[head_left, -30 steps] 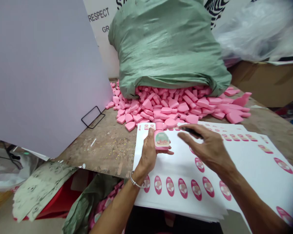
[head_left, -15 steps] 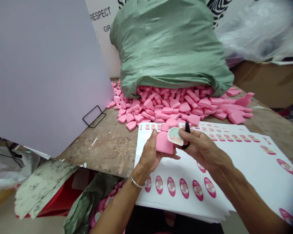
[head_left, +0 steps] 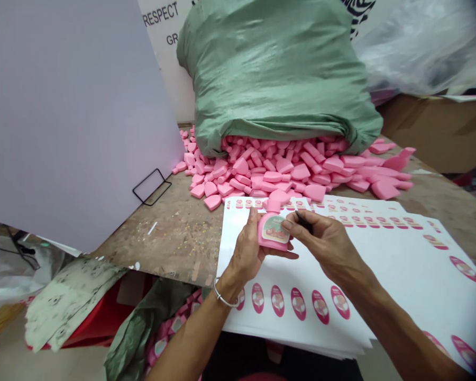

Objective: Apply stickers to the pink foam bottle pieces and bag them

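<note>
The left hand is gripping a flat pink plastic bottle just above a stack of white label sheets, oval label on its front. The right hand is pinched shut, fingertips at the label's edge, small black thing tucked in. Behind, loose pink bottles spill from a green woven sack across the table.

Item: flat pink plastic bottle, neck pointing up
Label: oval picture sticker sitting on its front
Spot: lying in left hand, right hand at sticker's edge
</note>
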`<action>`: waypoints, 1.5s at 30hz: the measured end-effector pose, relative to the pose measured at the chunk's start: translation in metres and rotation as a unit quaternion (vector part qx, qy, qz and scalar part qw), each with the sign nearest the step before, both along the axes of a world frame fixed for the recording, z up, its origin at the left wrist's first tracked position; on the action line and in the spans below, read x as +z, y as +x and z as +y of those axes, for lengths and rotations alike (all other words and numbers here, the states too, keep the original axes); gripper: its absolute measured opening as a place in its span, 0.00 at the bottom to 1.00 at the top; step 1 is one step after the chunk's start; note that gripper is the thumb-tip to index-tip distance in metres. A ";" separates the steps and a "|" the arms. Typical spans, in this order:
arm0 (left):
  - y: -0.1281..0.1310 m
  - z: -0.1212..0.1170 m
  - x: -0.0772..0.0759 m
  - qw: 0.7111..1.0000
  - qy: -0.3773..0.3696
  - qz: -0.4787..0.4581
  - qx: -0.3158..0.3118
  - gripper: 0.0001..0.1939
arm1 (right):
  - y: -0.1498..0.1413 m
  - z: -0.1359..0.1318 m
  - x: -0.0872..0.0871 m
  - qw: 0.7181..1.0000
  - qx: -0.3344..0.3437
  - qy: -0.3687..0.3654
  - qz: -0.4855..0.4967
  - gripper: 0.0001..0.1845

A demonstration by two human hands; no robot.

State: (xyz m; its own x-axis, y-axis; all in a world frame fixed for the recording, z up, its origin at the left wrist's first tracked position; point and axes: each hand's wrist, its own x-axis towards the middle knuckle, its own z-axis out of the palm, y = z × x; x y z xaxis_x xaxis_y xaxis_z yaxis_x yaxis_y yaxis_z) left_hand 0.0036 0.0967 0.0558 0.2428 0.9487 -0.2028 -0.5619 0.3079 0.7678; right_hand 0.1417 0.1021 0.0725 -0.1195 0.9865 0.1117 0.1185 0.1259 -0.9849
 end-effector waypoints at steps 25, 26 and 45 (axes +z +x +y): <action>-0.006 -0.001 0.007 0.998 0.053 -0.008 -0.045 0.14 | 0.000 -0.001 -0.001 0.998 -0.004 0.033 -0.060 0.18; -0.007 -0.002 0.008 0.997 0.062 0.000 -0.051 0.14 | 0.000 -0.001 0.000 0.996 -0.009 0.048 -0.080 0.18; -0.010 -0.002 -0.007 0.990 0.014 -0.096 -0.101 0.27 | 0.006 -0.002 0.005 0.974 0.015 0.131 -0.182 0.11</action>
